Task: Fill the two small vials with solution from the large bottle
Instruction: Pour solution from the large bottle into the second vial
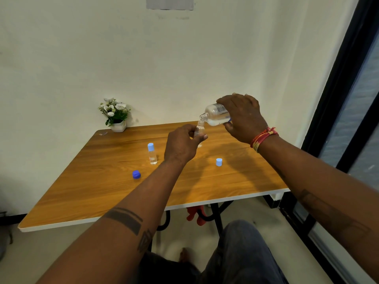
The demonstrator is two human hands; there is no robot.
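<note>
Two small vials show: a capped vial point(152, 153) stands upright left of centre on the worktop point(86, 181), with a dark blue cap point(136, 174) loose nearer the front edge. Further right, the left hand point(182, 145) pinches the open vial point(199, 131), its lower half hidden by fingers. One light blue cap point(219, 162) sits apart. Rightmost, the right hand point(243, 117) grips the tilted large bottle point(216, 115), mouth over the vial's; the bottle's base is covered.
</note>
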